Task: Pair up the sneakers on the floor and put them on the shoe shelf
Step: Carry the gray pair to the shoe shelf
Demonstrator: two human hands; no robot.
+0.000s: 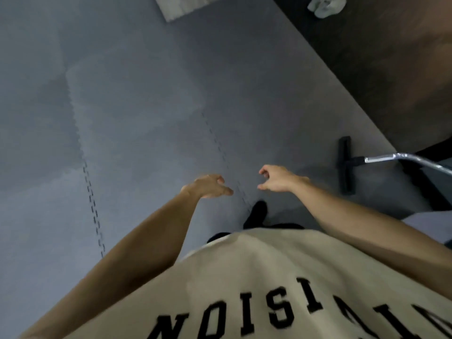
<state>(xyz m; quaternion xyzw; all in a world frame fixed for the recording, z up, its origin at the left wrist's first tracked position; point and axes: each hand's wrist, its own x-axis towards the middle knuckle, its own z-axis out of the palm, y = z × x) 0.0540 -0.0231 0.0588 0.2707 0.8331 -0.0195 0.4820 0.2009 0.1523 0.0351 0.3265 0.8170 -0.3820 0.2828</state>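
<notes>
Both hands, left [208,185] and right [274,178], hang empty with fingers loosely curled over mat [146,106]; pale sneaker [326,4] far off, likely next.

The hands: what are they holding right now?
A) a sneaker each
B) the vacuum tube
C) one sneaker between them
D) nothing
D: the left hand and right hand hang over the grey floor mat with fingers loosely curled around nothing.
</notes>
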